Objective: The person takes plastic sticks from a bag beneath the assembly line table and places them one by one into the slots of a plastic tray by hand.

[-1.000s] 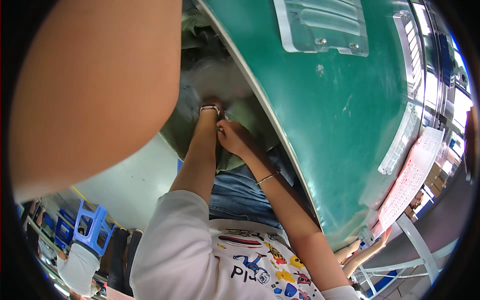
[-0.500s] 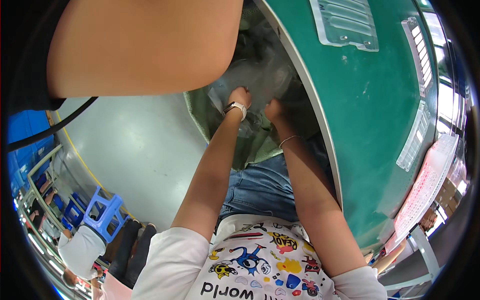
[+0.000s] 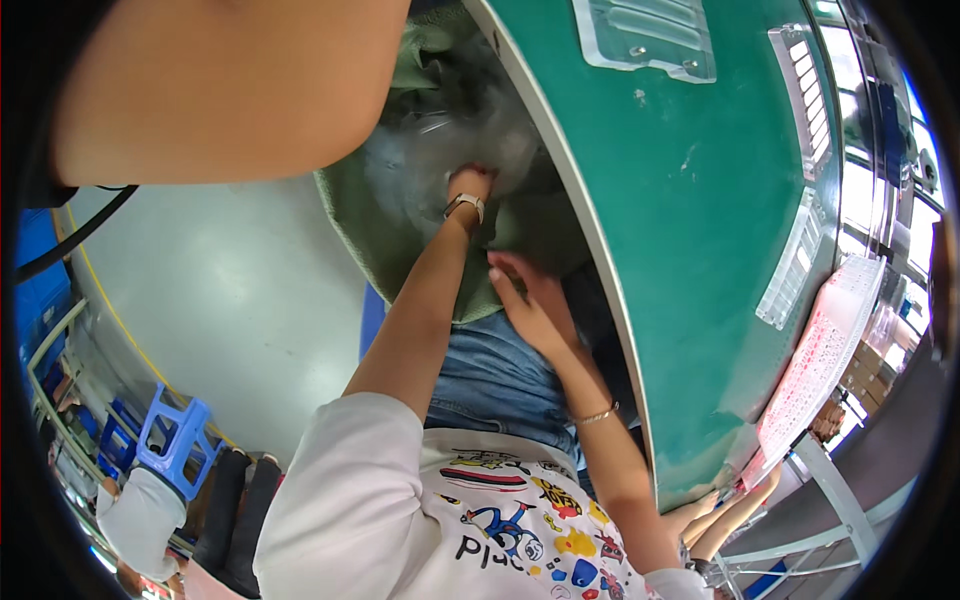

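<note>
A green woven sack hangs open in front of my lap, lined with cloudy clear plastic. My left hand, with a pale-banded watch at its wrist, reaches down into the sack against the plastic. Its fingers are curled and partly hidden, so what they grip cannot be made out. Nearer to me, my right hand is over the near edge of the sack, by my jeans. Its fingers are apart and nothing shows in them.
A green tabletop with a pale edge curves along the right, carrying clear plastic trays and a pink-and-white perforated basket. Another person's bare arm fills the upper left. A blue stool and people are at lower left.
My right hand has drawn back out of the sack toward my lap and opened. My left hand stays inside the sack. The view has shifted so the table appears further left.
</note>
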`<state>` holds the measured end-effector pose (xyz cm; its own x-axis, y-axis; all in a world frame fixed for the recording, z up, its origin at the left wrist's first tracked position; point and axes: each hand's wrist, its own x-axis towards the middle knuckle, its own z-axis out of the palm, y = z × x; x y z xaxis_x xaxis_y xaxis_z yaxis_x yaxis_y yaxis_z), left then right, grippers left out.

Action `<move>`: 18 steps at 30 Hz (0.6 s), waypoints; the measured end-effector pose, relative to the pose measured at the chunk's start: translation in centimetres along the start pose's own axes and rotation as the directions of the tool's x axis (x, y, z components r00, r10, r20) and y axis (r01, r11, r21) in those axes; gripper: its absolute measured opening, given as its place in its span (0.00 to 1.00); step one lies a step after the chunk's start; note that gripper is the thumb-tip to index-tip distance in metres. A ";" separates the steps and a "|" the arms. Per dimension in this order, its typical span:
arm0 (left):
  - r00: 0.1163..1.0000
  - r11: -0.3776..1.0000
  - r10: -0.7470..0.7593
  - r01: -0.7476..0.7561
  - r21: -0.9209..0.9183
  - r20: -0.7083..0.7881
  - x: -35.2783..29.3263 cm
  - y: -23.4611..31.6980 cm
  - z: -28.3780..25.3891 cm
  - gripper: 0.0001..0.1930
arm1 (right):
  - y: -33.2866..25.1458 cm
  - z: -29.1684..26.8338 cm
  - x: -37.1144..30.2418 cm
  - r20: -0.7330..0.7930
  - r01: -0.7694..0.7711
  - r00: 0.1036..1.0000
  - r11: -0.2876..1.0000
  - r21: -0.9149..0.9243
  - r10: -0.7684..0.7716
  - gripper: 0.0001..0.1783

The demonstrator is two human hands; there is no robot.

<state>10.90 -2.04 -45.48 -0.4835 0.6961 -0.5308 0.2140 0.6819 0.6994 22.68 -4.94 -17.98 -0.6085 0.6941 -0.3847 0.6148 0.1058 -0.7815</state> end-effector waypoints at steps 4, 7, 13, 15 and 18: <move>0.975 0.960 -0.189 0.209 0.188 -0.119 1.7 -2.4 0.3 0.19 | -1.3 0.1 -2.2 -0.035 0.054 0.998 0.997 -0.063 -0.056 0.12; 0.973 0.968 -0.211 0.195 0.157 0.094 1.9 -0.5 1.8 0.19 | -0.2 -0.4 -2.4 -0.085 0.040 0.995 0.994 -0.105 -0.049 0.12; 0.919 0.912 -0.392 0.395 0.113 -0.042 2.5 -2.2 5.4 0.17 | 0.4 0.2 -2.6 -0.111 0.046 0.992 0.988 -0.150 -0.063 0.11; 0.920 0.898 -0.377 0.334 0.288 0.110 3.9 -3.5 6.0 0.16 | 0.6 0.1 -2.8 -0.092 0.063 0.993 0.993 -0.099 -0.072 0.11; 0.916 0.917 -0.367 0.327 0.228 0.162 4.2 -4.8 7.8 0.16 | 1.4 0.3 -3.0 -0.100 0.057 0.992 0.983 -0.174 -0.075 0.11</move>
<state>14.43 -0.60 -54.78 -0.3843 0.4239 -0.8201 0.2313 0.9042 0.3589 25.24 -7.07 -18.09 -0.6000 0.7516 -0.2740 0.6571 0.2676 -0.7046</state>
